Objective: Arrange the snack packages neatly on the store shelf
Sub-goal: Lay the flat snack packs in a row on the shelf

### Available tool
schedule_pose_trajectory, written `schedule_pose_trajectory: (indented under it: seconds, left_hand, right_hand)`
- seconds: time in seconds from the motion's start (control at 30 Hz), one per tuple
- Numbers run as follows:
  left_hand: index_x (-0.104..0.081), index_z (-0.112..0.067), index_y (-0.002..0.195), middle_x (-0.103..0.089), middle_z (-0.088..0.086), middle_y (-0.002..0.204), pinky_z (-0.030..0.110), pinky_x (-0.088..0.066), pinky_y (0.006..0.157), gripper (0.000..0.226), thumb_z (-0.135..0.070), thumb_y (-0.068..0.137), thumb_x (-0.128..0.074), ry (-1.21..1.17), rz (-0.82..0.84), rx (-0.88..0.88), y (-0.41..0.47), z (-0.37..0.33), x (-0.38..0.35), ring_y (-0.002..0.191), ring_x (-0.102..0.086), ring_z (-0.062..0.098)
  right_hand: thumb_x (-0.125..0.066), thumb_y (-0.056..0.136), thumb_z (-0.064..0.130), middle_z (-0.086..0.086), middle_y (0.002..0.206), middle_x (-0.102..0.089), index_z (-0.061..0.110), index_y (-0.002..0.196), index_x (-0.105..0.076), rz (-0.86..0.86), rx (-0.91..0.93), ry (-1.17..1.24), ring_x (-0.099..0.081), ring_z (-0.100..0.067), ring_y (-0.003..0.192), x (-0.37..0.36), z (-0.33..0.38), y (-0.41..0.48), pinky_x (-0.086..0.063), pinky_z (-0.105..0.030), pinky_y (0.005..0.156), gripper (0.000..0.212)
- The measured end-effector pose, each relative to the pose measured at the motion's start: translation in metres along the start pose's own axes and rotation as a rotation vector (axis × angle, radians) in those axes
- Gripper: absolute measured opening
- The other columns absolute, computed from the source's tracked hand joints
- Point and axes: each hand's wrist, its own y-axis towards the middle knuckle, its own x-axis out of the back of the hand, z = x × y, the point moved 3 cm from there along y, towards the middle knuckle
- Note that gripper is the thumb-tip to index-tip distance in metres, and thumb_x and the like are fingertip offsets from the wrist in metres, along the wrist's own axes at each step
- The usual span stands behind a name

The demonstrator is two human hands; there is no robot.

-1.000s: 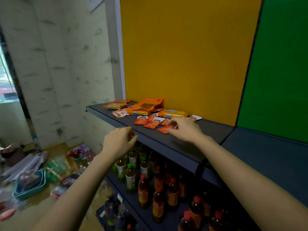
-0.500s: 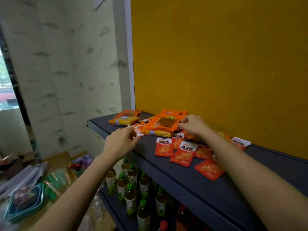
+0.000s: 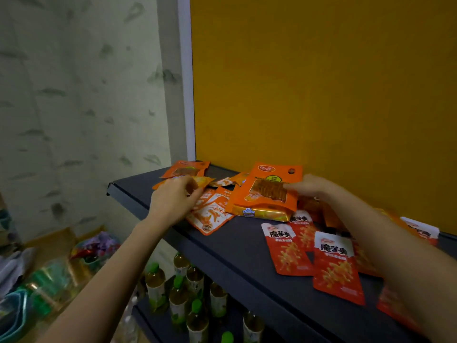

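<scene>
Several snack packages lie scattered on a dark shelf [image 3: 242, 251] in front of a yellow back panel. My right hand [image 3: 312, 188] grips the right edge of a large orange package [image 3: 268, 191] that rests on a yellow package [image 3: 262, 212]. My left hand [image 3: 173, 201] has curled fingers pinching a yellow-orange package [image 3: 201, 180] near the shelf's left end. Orange-and-white packets [image 3: 212, 215] lie just right of that hand. Red packets [image 3: 286, 248] with white tops lie flat toward the front right, partly under my right forearm. Another orange package [image 3: 186, 169] sits at the back left.
Below the shelf stand several bottles [image 3: 180, 293] with green caps on a lower shelf. On the floor at the left are a cardboard box [image 3: 52, 243], bags and a teal basket [image 3: 12, 315]. A grey marbled wall stands to the left.
The view has come closer to the shelf. My left hand has reached onto the shelf and taken a yellow-orange package. My right hand stays at the large orange package's edge.
</scene>
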Motion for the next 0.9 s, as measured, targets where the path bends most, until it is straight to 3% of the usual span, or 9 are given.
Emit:
schedule_pose_trajectory:
  seconds: [0.07, 0.2, 0.37, 0.47, 0.57, 0.63, 0.73, 0.8, 0.9]
  left_hand:
    - [-0.066, -0.020, 0.101, -0.068, -0.001, 0.104, 0.027, -0.041, 0.067, 0.026, -0.040, 0.090, -0.053, -0.036, -0.008, -0.016, 0.018, 0.014, -0.004, 0.084, -0.057, 0.014]
    - [-0.066, -0.018, 0.099, -0.068, 0.002, 0.102, 0.032, -0.047, 0.072, 0.024, -0.038, 0.090, -0.055, -0.097, 0.022, -0.050, 0.064, 0.048, -0.014, 0.092, -0.063, 0.023]
    - [-0.068, -0.009, 0.095, -0.070, 0.010, 0.097, 0.033, -0.044, 0.074, 0.026, -0.031, 0.091, -0.055, -0.214, 0.067, 0.001, 0.131, 0.104, -0.025, 0.091, -0.063, 0.029]
    - [-0.067, -0.005, 0.096, -0.069, 0.016, 0.100, 0.033, -0.044, 0.075, 0.028, -0.030, 0.090, -0.055, -0.216, 0.102, 0.100, 0.165, 0.142, -0.043, 0.094, -0.062, 0.032]
    - [-0.065, 0.000, 0.097, -0.067, 0.022, 0.103, 0.034, -0.045, 0.076, 0.043, -0.040, 0.091, -0.052, -0.153, 0.286, 0.169, 0.185, 0.170, -0.071, 0.096, -0.061, 0.035]
    - [-0.064, 0.002, 0.104, -0.064, 0.023, 0.111, 0.038, -0.047, 0.085, 0.062, -0.056, 0.088, -0.047, -0.092, 0.399, 0.184, 0.194, 0.182, -0.089, 0.104, -0.058, 0.036]
    - [-0.057, -0.003, 0.124, -0.050, 0.021, 0.132, 0.042, -0.038, 0.102, 0.079, -0.069, 0.084, -0.040, -0.014, 0.432, 0.188, 0.204, 0.185, -0.104, 0.125, -0.043, 0.035]
    - [-0.051, -0.008, 0.132, -0.044, 0.019, 0.138, 0.041, -0.033, 0.106, 0.083, -0.072, 0.080, -0.042, -0.014, 0.461, 0.187, 0.209, 0.179, -0.108, 0.130, -0.036, 0.034]
    - [-0.053, -0.013, 0.128, -0.048, 0.017, 0.134, 0.041, -0.036, 0.106, 0.085, -0.075, 0.069, -0.055, -0.087, 0.516, 0.192, 0.222, 0.177, -0.121, 0.128, -0.040, 0.033]
  right_hand:
    - [-0.053, 0.095, 0.028, -0.010, 0.101, -0.058, 0.006, 0.089, -0.056, 0.015, -0.029, -0.006, -0.057, -0.021, 0.086, 0.006, 0.002, 0.002, -0.043, -0.027, 0.076, 0.023]
    - [-0.052, 0.096, 0.016, -0.009, 0.067, -0.050, 0.011, 0.069, -0.047, -0.065, -0.056, 0.109, -0.048, -0.019, 0.057, 0.014, 0.009, 0.018, -0.037, -0.025, 0.051, 0.028]
    - [-0.050, 0.094, 0.007, -0.012, 0.069, -0.046, 0.016, 0.069, -0.043, -0.337, -0.046, 0.211, -0.042, -0.019, 0.053, 0.023, 0.032, 0.024, -0.039, -0.030, 0.036, 0.028]
    - [-0.050, 0.095, 0.010, -0.012, 0.070, -0.046, 0.016, 0.074, -0.045, -0.434, -0.076, 0.325, -0.043, -0.021, 0.054, 0.020, 0.045, 0.026, -0.041, -0.028, 0.034, 0.022]
    - [-0.047, 0.096, 0.009, -0.008, 0.062, -0.040, 0.010, 0.086, -0.048, -0.482, -0.065, 0.358, -0.035, -0.019, 0.053, 0.010, 0.065, 0.024, -0.031, -0.025, 0.046, 0.011]
    - [-0.046, 0.097, 0.010, -0.009, 0.063, -0.040, 0.013, 0.077, -0.047, -0.490, -0.053, 0.441, -0.034, -0.020, 0.053, 0.003, 0.073, 0.026, -0.028, -0.027, 0.050, 0.020]
    - [-0.047, 0.096, 0.010, -0.011, 0.066, -0.043, 0.016, 0.068, -0.044, -0.523, -0.085, 0.458, -0.035, -0.020, 0.054, -0.006, 0.083, 0.029, -0.027, -0.027, 0.051, 0.029]
    - [-0.048, 0.096, 0.010, -0.009, 0.064, -0.043, 0.017, 0.068, -0.044, -0.536, -0.094, 0.470, -0.036, -0.019, 0.054, -0.011, 0.089, 0.031, -0.027, -0.027, 0.051, 0.029]
    - [-0.048, 0.096, 0.010, -0.007, 0.063, -0.044, 0.017, 0.068, -0.044, -0.555, -0.107, 0.507, -0.037, -0.018, 0.054, -0.018, 0.094, 0.034, -0.028, -0.028, 0.052, 0.029]
